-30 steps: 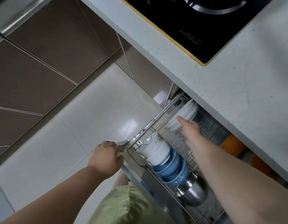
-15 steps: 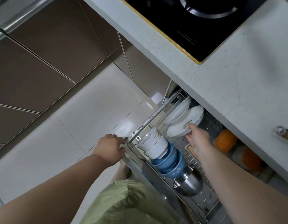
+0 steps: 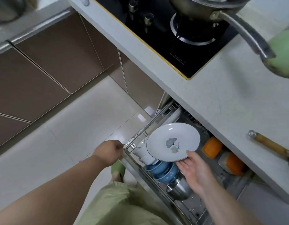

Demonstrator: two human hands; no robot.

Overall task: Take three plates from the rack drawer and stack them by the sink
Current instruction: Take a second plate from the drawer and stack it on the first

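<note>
Over the pulled-out rack drawer (image 3: 186,207), the right hand (image 3: 193,169) holds a white plate (image 3: 173,141) by its near rim, thumb on top and fingers underneath, its grip clamped on the edge. Half a second ago that plate was still on edge among the others in the rack; now it is lifted clear and turned nearly flat, face up, its longer axis running left to right above the white cups (image 3: 143,154) and blue bowls (image 3: 163,171). A grey-blue leaf is printed at its centre with a short line of script beside it, too small to read. White lettering near the front edge of the black hob (image 3: 178,34) is also illegible, perhaps a brand. The left hand (image 3: 109,152) is closed on the drawer's front corner, where it was before. More plates (image 3: 174,115) stand behind in the rack, under the table (image 3: 221,98).
</note>
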